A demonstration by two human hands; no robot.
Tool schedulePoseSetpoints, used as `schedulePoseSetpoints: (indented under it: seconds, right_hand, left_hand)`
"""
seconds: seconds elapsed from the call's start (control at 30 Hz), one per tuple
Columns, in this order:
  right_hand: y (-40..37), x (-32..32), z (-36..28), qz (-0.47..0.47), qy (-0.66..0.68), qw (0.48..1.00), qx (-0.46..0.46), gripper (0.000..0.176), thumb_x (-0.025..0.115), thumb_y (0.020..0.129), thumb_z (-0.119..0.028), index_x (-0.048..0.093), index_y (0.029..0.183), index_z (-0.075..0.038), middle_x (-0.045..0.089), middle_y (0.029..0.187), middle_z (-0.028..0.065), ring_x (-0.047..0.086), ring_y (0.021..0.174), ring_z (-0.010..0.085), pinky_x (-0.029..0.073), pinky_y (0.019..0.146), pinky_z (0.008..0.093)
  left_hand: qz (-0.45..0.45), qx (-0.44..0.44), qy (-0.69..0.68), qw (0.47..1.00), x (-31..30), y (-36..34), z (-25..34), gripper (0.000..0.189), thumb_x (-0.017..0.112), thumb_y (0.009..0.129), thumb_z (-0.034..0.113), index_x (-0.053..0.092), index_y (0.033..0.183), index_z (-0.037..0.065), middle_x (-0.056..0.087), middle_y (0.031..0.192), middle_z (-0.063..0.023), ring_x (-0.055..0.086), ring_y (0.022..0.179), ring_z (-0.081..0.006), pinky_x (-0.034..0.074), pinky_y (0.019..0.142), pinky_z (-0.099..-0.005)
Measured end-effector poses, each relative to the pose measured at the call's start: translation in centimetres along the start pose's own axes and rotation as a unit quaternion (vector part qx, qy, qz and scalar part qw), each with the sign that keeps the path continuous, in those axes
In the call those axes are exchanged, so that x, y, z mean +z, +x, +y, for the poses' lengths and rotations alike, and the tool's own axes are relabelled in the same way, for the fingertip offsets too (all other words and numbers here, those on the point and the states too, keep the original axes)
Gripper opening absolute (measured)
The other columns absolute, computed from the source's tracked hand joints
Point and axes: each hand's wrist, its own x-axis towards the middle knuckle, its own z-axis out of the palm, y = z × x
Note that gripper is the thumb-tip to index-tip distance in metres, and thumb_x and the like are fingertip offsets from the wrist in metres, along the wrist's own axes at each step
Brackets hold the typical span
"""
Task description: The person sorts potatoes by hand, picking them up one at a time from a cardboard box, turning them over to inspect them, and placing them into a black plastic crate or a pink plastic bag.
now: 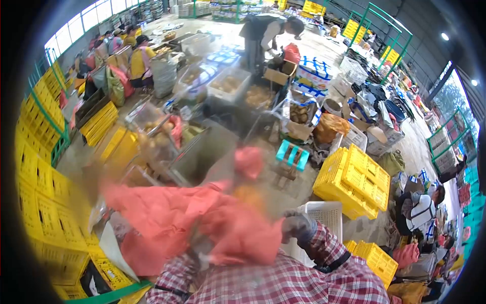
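A large piece of crumpled coral-red cloth (167, 207) spreads across the front of my body. It is blurred, and its exact kind cannot be made out. At its right end, my right hand (299, 226) in a grey glove is closed on the edge of the cloth. My left hand (202, 245), also grey-gloved, lies among the folds near the middle; its fingers are hidden and smeared by motion. A white plastic crate (324, 215) stands just beyond my right hand.
Yellow crates (353, 180) are stacked right of centre, with more yellow crates (43, 187) along the left. A turquoise-topped stool (292, 153) stands ahead. Farther off, a person (268, 38) bends near bins of potato-like produce (228, 83). Another person (422, 210) sits at the right.
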Motion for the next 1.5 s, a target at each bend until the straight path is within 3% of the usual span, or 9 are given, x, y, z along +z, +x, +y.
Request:
schedulePoseSetpoints:
  seconds: [0.2, 0.27, 0.33, 0.57, 0.73, 0.9, 1.0, 1.17, 1.5]
  right_hand:
    - [-10.6, -11.7, -12.8, 0.217, -0.464, 0.856, 0.070, 0.024, 0.059, 0.093, -0.019, 0.065, 0.108, -0.002, 0.069, 0.096, 0.0100, 0.068, 0.082, 0.0183, 0.055, 0.072, 0.0329]
    - [-14.3, -17.3, -14.4, 0.184, -0.794, 0.568, -0.114, 0.024, 0.054, 0.096, -0.020, 0.066, 0.106, -0.003, 0.069, 0.094, 0.0101, 0.068, 0.081, 0.0182, 0.054, 0.070, 0.0313]
    - [-15.1, -17.6, -16.4, 0.421, -0.376, 0.825, -0.039, 0.025, 0.054, 0.096, -0.016, 0.064, 0.112, 0.000, 0.069, 0.106, 0.0094, 0.065, 0.099, 0.0186, 0.052, 0.085, 0.0309]
    - [-15.1, -27.7, -16.5, 0.345, -0.670, 0.656, 0.043, 0.055, 0.070, 0.082, -0.014, 0.050, 0.131, -0.001, 0.066, 0.094, 0.0048, 0.061, 0.076, 0.0187, 0.049, 0.063, 0.0373]
    - [-8.3, -34.3, -18.9, 0.282, -0.225, 0.925, 0.123, 0.051, 0.071, 0.082, -0.013, 0.054, 0.129, -0.001, 0.065, 0.105, 0.0034, 0.058, 0.094, 0.0130, 0.050, 0.078, 0.0319]
    - [2.2, -47.8, -31.4, 0.210, -0.537, 0.688, 0.440, 0.038, 0.068, 0.088, -0.031, 0.066, 0.117, -0.007, 0.070, 0.108, 0.0078, 0.062, 0.099, 0.0171, 0.049, 0.089, 0.0341]
    - [14.0, -48.6, -46.6, 0.276, -0.779, 0.557, 0.088, 0.031, 0.063, 0.088, -0.034, 0.066, 0.103, -0.007, 0.068, 0.093, 0.0149, 0.065, 0.086, 0.0282, 0.051, 0.078, 0.0401]
    - [28.0, -50.7, -60.4, 0.361, -0.434, 0.747, -0.351, 0.068, 0.065, 0.092, -0.014, 0.029, 0.150, -0.007, 0.045, 0.138, 0.0122, 0.048, 0.123, 0.0214, 0.044, 0.097, 0.0311]
    - [26.4, -65.2, -37.8, 0.132, -0.671, 0.728, 0.052, 0.052, 0.068, 0.086, -0.011, 0.049, 0.133, 0.002, 0.054, 0.127, 0.0168, 0.052, 0.117, 0.0257, 0.042, 0.100, 0.0339]
  left_hand:
    - [-0.219, 0.138, 0.161, 0.953, 13.2, 21.2, 6.5, 0.034, 0.059, 0.086, 0.019, 0.057, 0.115, 0.003, 0.061, 0.104, -0.0100, 0.059, 0.096, -0.0233, 0.049, 0.082, -0.0350]
    - [-0.259, 0.168, 0.232, 0.922, 14.9, 25.4, 7.6, 0.031, 0.059, 0.085, 0.019, 0.060, 0.111, 0.003, 0.062, 0.100, -0.0099, 0.060, 0.093, -0.0234, 0.050, 0.080, -0.0347]
    - [-0.291, 0.168, 0.304, 0.891, 15.3, 28.0, 8.2, 0.028, 0.059, 0.084, 0.019, 0.063, 0.107, 0.003, 0.064, 0.096, -0.0098, 0.062, 0.090, -0.0234, 0.051, 0.077, -0.0344]
    - [-0.261, 0.288, 0.376, 0.841, 14.5, 36.6, 9.3, 0.016, 0.062, 0.078, 0.019, 0.070, 0.078, 0.006, 0.063, 0.068, -0.0054, 0.064, 0.072, -0.0232, 0.052, 0.070, -0.0346]
    - [-0.348, -0.032, 0.219, 0.911, 17.2, 44.9, -9.4, 0.012, 0.062, 0.081, 0.017, 0.067, 0.084, 0.006, 0.060, 0.075, -0.0115, 0.056, 0.069, -0.0262, 0.048, 0.067, -0.0428]
    - [-0.188, -0.016, 0.187, 0.964, 4.9, 51.4, -0.7, 0.036, 0.056, 0.093, 0.035, 0.062, 0.108, 0.003, 0.067, 0.101, -0.0207, 0.065, 0.090, -0.0367, 0.049, 0.075, -0.0478]
    - [-0.111, 0.035, 0.232, 0.966, -2.2, 52.1, -3.2, 0.029, 0.054, 0.095, 0.033, 0.061, 0.101, 0.006, 0.066, 0.090, -0.0135, 0.064, 0.081, -0.0303, 0.049, 0.068, -0.0417]
    - [0.080, 0.029, 0.218, 0.972, -7.1, 48.6, -9.3, 0.012, 0.054, 0.095, 0.011, 0.055, 0.083, 0.011, 0.047, 0.068, 0.0035, 0.048, 0.064, -0.0083, 0.039, 0.055, -0.0252]
    - [0.644, -0.252, 0.276, 0.668, -4.7, 35.1, -4.9, 0.042, 0.070, 0.085, 0.013, 0.057, 0.122, 0.001, 0.057, 0.118, -0.0160, 0.054, 0.110, -0.0297, 0.048, 0.090, -0.0353]
